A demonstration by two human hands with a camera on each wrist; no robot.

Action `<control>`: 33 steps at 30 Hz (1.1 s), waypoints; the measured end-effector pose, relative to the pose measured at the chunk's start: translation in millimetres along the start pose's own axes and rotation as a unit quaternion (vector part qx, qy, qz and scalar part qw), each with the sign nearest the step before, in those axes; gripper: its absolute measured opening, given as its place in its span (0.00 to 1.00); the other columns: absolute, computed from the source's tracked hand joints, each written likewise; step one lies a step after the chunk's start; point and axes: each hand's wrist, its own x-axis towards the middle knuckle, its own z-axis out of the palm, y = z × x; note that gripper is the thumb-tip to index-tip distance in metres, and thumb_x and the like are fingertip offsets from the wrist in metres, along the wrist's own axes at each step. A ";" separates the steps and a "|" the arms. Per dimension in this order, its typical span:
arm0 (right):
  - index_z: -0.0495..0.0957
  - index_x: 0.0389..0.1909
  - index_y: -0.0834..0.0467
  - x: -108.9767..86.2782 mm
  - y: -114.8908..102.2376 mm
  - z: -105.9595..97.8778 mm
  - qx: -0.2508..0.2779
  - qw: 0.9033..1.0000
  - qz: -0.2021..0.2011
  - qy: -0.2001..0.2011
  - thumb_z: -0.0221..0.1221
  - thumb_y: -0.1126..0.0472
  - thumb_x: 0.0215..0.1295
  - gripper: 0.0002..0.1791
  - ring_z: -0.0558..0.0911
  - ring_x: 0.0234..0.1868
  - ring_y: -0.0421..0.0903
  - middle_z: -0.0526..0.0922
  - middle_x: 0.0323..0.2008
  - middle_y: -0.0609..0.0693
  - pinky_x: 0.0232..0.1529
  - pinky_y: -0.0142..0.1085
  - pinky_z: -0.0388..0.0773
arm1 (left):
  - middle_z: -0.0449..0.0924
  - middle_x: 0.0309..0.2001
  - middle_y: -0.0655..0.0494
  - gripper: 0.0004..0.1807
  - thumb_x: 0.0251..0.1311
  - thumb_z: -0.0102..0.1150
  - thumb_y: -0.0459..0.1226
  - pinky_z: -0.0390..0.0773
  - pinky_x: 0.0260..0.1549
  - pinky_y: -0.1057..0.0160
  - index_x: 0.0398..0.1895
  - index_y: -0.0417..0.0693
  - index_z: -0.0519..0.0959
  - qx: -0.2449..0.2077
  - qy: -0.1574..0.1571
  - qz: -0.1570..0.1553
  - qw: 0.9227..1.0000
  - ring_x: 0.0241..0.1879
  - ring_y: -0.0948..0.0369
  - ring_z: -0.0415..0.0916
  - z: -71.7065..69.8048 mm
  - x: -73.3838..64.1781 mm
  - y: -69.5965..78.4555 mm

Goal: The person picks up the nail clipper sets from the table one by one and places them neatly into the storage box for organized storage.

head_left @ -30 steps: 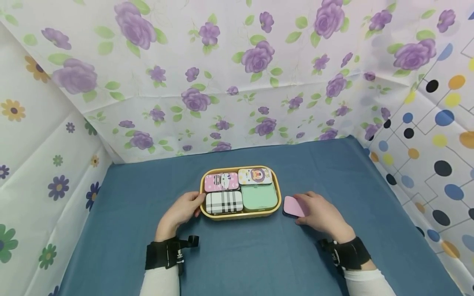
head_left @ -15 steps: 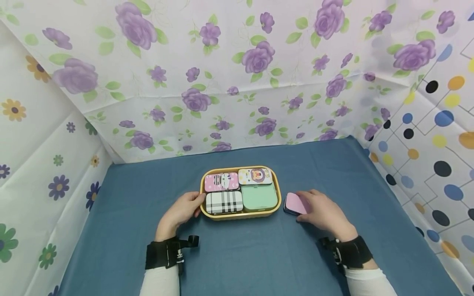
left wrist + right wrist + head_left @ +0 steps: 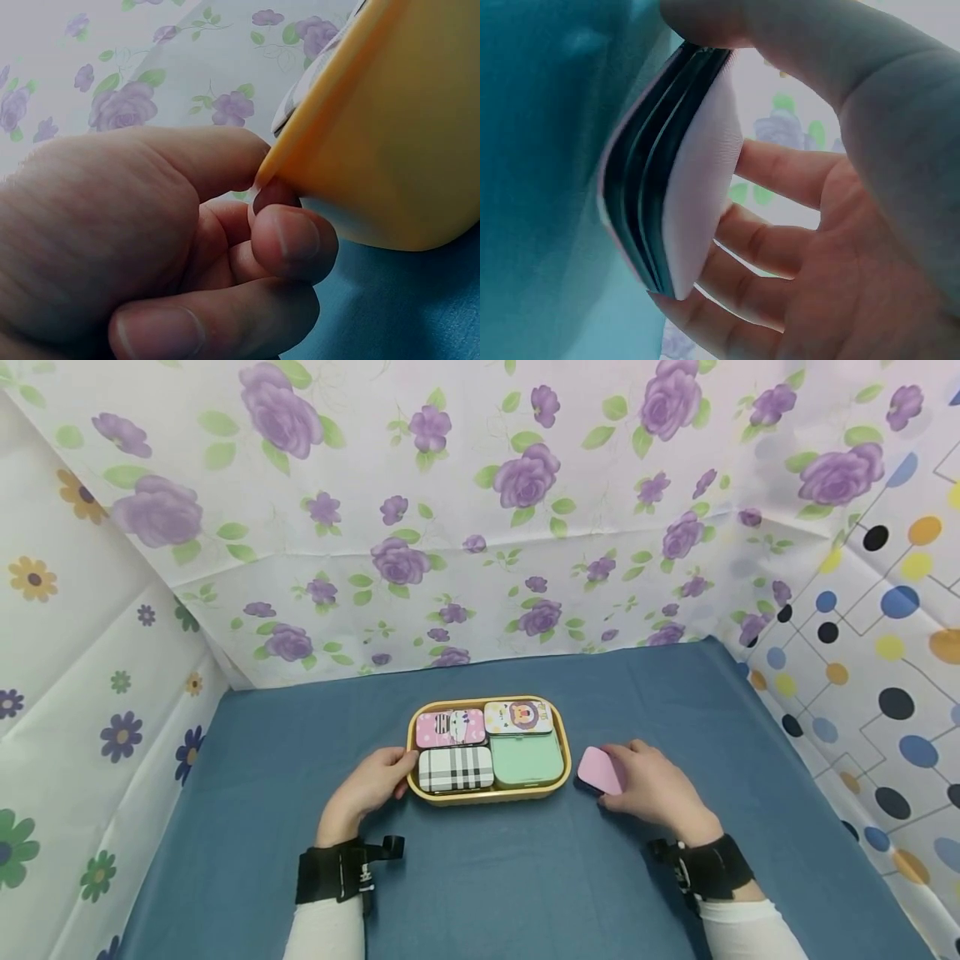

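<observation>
A yellow oval-cornered basket stands mid-table with several small tins in it: a pink one with a cartoon, one with a lion, a plaid one and a mint green one. At its left end my left hand pinches the rim; the basket's outer wall fills the right of the left wrist view. Right of the basket, my right hand grips a small pink case by its edges, thumb opposite fingers. The case's pink face and dark layered side show in the right wrist view.
A blue cloth covers the table. Behind it hangs a purple-flowered curtain, with patterned sheets at the left and right. Black camera straps circle both wrists.
My right hand has tilted the pink case, raising it slightly at the far side, so more of its dark side shows. The left hand stays at the basket rim.
</observation>
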 end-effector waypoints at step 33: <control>0.78 0.70 0.53 38.7 -64.1 -28.8 0.033 0.990 -0.128 0.040 0.80 0.42 0.51 0.45 0.79 0.50 0.49 0.79 0.56 0.51 0.44 0.47 0.82 | 0.74 0.21 0.53 0.23 0.86 0.47 0.48 0.61 0.22 0.61 0.33 0.46 0.79 0.001 0.006 -0.012 1.000 0.19 0.58 0.62 0.4 -0.4 0.5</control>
